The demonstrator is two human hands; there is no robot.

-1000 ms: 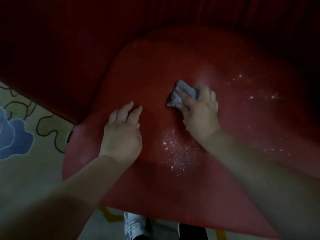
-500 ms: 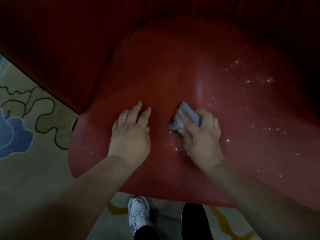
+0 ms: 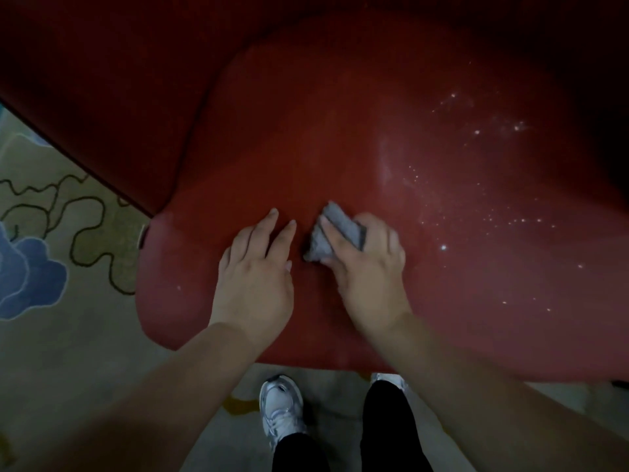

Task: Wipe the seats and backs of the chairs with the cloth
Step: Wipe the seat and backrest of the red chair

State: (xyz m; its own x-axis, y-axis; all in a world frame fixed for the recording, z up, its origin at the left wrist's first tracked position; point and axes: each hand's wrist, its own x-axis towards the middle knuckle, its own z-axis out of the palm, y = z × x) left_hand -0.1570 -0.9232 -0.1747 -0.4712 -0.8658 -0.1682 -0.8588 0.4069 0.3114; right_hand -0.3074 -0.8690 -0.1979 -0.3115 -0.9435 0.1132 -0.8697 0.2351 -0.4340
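A red chair seat (image 3: 340, 148) fills most of the head view, with its dark red back (image 3: 102, 63) rising at the upper left. My right hand (image 3: 367, 270) presses a folded grey cloth (image 3: 335, 235) flat on the seat near its front edge, fingers laid over the cloth. Just left of it, my left hand (image 3: 255, 267) rests on the seat with straight fingers and holds nothing. White crumbs and dust specks (image 3: 476, 206) are scattered over the right part of the seat.
A patterned beige carpet (image 3: 51, 233) with a blue flower lies to the left of the chair. My white shoes (image 3: 280, 410) and dark trouser legs stand on the floor just below the seat's front edge.
My right hand has dragged the cloth from the middle of the seat toward the front edge, through the patch of crumbs. The left hand stayed on the seat beside it.
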